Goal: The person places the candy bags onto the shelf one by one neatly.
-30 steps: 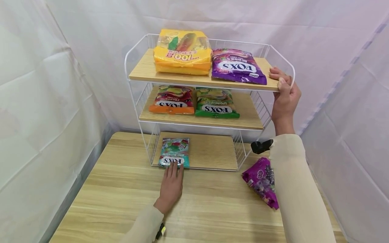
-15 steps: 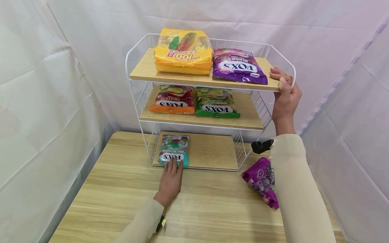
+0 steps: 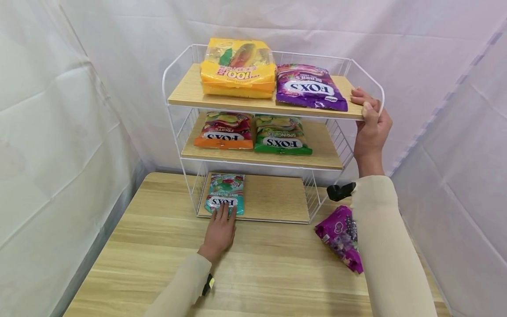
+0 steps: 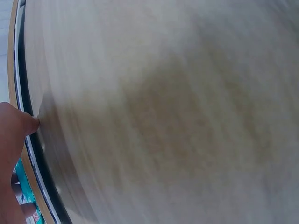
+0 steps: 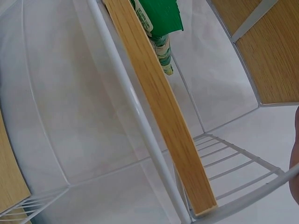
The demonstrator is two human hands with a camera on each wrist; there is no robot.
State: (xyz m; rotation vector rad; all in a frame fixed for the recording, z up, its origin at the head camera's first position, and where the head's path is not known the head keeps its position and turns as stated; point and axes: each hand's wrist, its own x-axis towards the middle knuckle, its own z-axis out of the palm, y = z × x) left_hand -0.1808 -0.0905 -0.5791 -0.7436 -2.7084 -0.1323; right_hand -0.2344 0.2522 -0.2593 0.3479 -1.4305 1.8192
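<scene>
In the head view, a teal FOX'S Mint Blossom candy bag [image 3: 225, 187] lies at the left of the bottom board of a white wire shelf rack [image 3: 277, 198]. My left hand [image 3: 219, 232] rests straight fingertips on the bag's near end. The left wrist view shows the left thumb [image 4: 30, 124] at the board's front edge, with fingertips on the teal bag [image 4: 27, 189]. My right hand [image 3: 372, 132] grips the rack's top board at its right front corner, thumb in front and fingers on top. Only a sliver of that hand shows in the right wrist view.
On the top board lie a yellow mango candy bag [image 3: 237, 72] and a purple FOX'S Berries bag [image 3: 310, 86]. Below sit an orange-and-red Fruits bag [image 3: 225, 131] and a green Spring Tea bag [image 3: 282, 134]. A magenta bag [image 3: 340, 237] lies on the table, partly behind the right sleeve.
The teal bag has slid a little deeper onto the bottom board and slightly left, with my left hand following it. My right hand keeps its grip on the rack corner.
</scene>
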